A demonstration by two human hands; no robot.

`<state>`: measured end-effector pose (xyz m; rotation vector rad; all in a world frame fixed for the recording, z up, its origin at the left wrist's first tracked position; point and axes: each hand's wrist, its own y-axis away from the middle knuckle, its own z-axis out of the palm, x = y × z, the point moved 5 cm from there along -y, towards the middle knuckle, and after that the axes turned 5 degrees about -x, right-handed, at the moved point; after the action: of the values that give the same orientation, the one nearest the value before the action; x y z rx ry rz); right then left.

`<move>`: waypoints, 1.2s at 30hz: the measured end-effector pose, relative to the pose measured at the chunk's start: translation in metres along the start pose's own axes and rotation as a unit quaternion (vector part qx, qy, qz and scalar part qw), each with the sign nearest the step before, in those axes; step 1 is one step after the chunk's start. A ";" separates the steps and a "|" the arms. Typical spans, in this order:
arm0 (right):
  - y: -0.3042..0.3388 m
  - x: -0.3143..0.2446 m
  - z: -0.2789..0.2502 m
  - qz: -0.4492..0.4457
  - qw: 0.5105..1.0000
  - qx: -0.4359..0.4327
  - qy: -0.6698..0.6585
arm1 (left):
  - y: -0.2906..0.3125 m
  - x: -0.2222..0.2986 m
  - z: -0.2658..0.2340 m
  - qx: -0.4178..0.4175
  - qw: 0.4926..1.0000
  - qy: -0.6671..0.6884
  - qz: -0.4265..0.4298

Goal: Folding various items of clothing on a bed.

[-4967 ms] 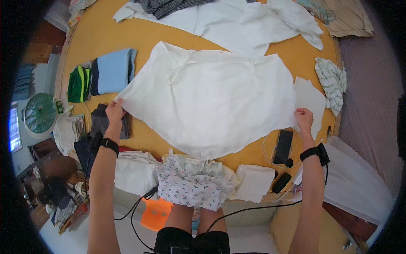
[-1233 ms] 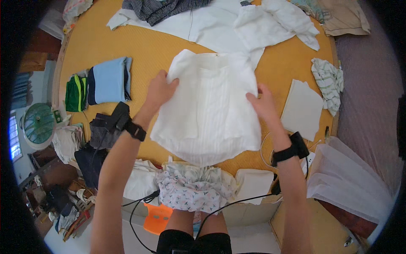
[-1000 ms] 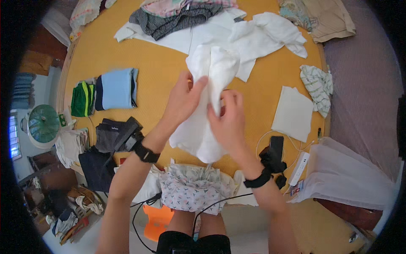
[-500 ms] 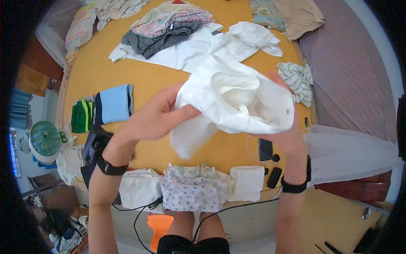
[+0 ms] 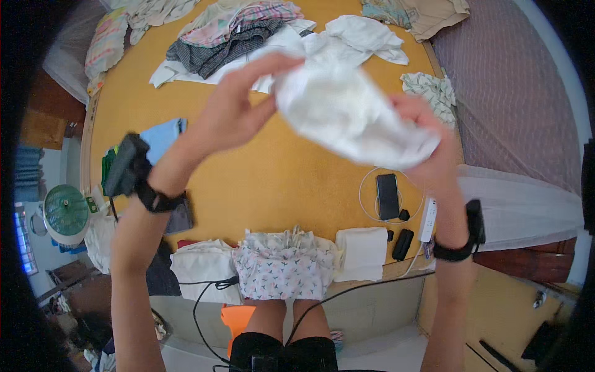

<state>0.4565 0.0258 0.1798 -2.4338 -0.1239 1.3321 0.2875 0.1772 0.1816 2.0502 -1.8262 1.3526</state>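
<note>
A white garment, blurred by motion, is stretched between my two hands above the middle of the bed mat. My left hand pinches its upper left edge between thumb and fingers. At the lower right end, my right hand grips it, with part of the fingers hidden by the cloth. The wide opening faces me; which kind of garment it is I cannot make out. Beyond it lie a white clothes heap and a dark checked garment on a mixed pile.
Along the near edge sit a folded white cloth, a patterned pile and folded white clothing. A phone, cable, power strip and black case lie at right. Folded blue clothing is at left. A black cord crosses below.
Both hands have raised the white garment away from me and spread apart, pulling it wider. Its hanging lower flap no longer shows. The view has shifted slightly.
</note>
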 end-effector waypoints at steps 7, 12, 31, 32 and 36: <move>0.140 0.090 0.133 0.067 0.976 -0.097 0.184 | 0.133 -0.055 0.134 -0.152 0.985 -0.084 0.025; 0.214 0.154 0.208 0.148 0.950 -0.211 0.176 | 0.229 -0.096 0.201 -0.319 0.944 -0.074 -0.045; 0.199 0.177 0.184 0.233 0.909 -0.269 0.215 | 0.173 -0.208 0.180 0.103 0.811 0.067 -0.572; 0.195 0.177 0.185 0.229 0.911 -0.272 0.208 | 0.181 -0.211 0.174 0.106 0.795 0.055 -0.595; 0.187 0.177 0.167 0.198 0.901 -0.290 0.256 | 0.166 -0.181 0.142 0.126 0.915 -0.051 -0.379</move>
<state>0.3978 -0.0595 -0.1092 -3.3832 0.1447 0.8035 0.2441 0.1853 -0.0987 2.5768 -0.7094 1.2769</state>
